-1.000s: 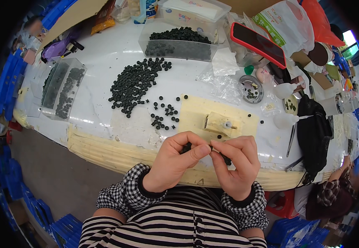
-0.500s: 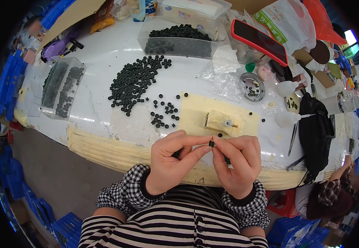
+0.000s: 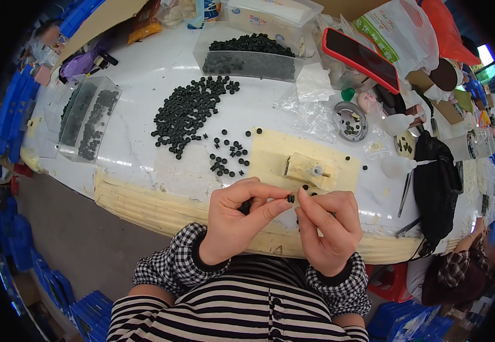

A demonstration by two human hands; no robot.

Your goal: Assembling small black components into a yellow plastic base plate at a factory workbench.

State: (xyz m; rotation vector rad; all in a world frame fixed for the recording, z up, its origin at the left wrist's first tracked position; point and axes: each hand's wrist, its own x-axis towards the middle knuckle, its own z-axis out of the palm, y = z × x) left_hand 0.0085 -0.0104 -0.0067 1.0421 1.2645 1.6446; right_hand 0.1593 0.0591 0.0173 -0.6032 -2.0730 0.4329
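Between the thumb and forefinger of my left hand (image 3: 233,214) is a small black spool-shaped rubber piece (image 3: 290,198). More dark pieces show in the hollow of that palm. Just to its right, my right hand (image 3: 330,228) has curled fingers, their tips a little apart from the piece; dark bits peek out between them, too hidden to name. Beyond my hands stands a small cream block (image 3: 307,171) with a pale peg, on a yellowish board (image 3: 259,154). Several loose black pieces (image 3: 223,162) lie left of the board, with a big pile (image 3: 185,114) behind them.
A clear bin (image 3: 247,65) of black pieces stands at the back, another tub (image 3: 90,119) at the left. At the right are a red-cased phone (image 3: 361,60), a round metal dish (image 3: 350,122), tweezers (image 3: 405,194) and black cloth (image 3: 433,182). Another person's arm (image 3: 467,242) shows far right.
My right fingertips have drawn back to the right from the black piece, which stays pinched in my left hand. Another black piece now shows beside my right forefinger.
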